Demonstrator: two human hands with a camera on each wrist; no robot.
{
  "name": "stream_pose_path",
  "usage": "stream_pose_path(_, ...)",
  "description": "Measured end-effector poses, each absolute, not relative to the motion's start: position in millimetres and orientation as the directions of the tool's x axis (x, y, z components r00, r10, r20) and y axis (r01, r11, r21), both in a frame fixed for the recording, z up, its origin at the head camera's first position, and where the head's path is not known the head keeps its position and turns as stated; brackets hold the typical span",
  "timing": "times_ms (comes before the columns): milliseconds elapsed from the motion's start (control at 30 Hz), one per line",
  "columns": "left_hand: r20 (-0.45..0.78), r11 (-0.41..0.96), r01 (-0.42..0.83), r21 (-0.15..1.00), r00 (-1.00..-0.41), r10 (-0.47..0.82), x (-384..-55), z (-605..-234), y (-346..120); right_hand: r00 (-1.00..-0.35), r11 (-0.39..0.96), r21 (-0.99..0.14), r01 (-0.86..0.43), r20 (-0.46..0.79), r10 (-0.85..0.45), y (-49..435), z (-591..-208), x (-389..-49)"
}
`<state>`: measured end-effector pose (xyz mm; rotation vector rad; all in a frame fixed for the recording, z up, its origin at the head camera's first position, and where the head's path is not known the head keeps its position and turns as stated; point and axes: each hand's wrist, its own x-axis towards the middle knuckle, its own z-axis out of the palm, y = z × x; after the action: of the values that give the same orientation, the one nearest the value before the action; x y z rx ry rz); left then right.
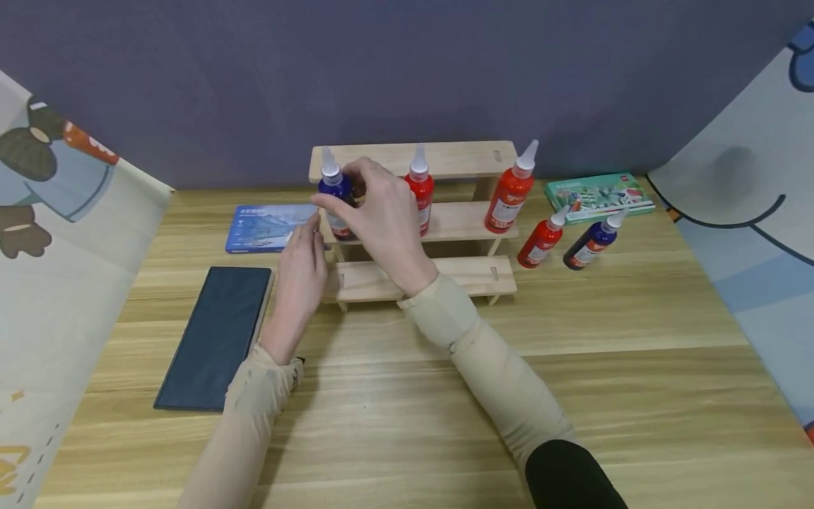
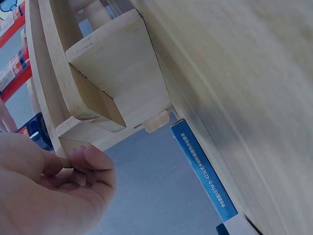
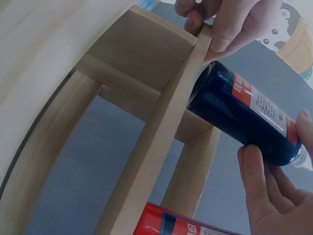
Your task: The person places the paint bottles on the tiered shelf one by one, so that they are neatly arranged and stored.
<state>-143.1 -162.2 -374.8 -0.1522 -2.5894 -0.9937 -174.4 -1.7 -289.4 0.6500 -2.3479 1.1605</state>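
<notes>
My right hand (image 1: 384, 215) holds a blue squeeze bottle (image 1: 335, 187) with a white nozzle between thumb and fingers, at the left end of a wooden three-step rack (image 1: 458, 161). In the right wrist view the blue bottle's dark base shows over the middle step's front edge; I cannot tell whether it touches the board. My left hand (image 1: 302, 272) pinches the left end of that step, thumb and fingers curled round it in the left wrist view. Two red bottles stand on the same step, one in the middle (image 1: 420, 189) and one at the right end (image 1: 506, 198).
Right of the rack, a red bottle (image 1: 540, 242) and a dark blue bottle (image 1: 591, 244) stand on the table before a green box (image 1: 598, 196). At left lie a blue box (image 1: 261, 230) and a dark notebook (image 1: 213, 339). A dark wall panel (image 1: 407, 71) rises behind.
</notes>
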Motion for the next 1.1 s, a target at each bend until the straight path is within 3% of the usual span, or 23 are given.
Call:
stream_pose_path(800, 0.362, 0.754, 0.224, 0.618, -0.932, -0.019, -142, -372, -163, -0.81, 0.557, -0.612, -0.562, 0.543, -0.221, -10, -296, -178)
stream_pose_path(1100, 0.412, 0.753, 0.249, 0.608, -0.911, -0.031, -144, -374, -162, -0.813, 0.568, -0.601, -0.563, 0.524, -0.252, -5, -293, -169)
